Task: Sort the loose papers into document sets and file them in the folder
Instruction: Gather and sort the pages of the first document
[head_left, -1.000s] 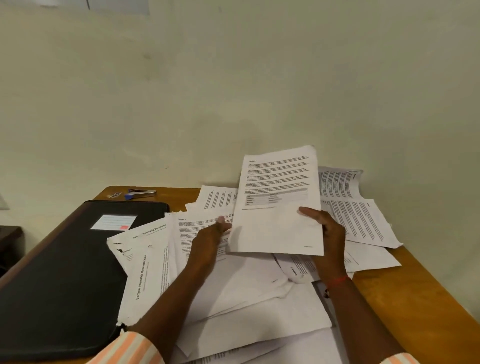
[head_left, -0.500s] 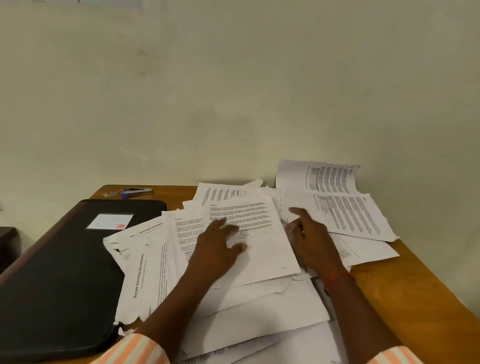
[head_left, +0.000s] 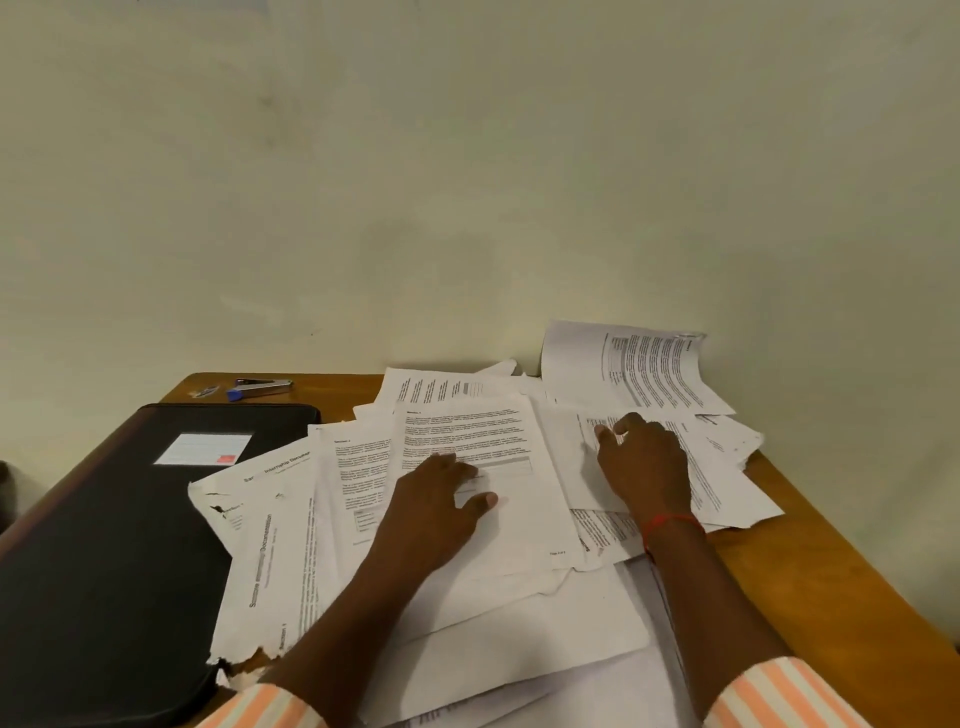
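Papers (head_left: 467, 649) sprawl mid-frame on the counter (head_left: 831, 597): your left hand (head_left: 436, 499), fingers spread, likely pins the top sheet (head_left: 519, 530), your right hand (head_left: 644, 462) rests loosely spread beside it, and the folder (head_left: 104, 545) lies closed at left.

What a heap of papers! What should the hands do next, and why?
Probably the right hand should pinch and lift the sheet under its fingers, to compare it with the page under the left hand. Both hands lie flat, holding nothing; the folder is shut.
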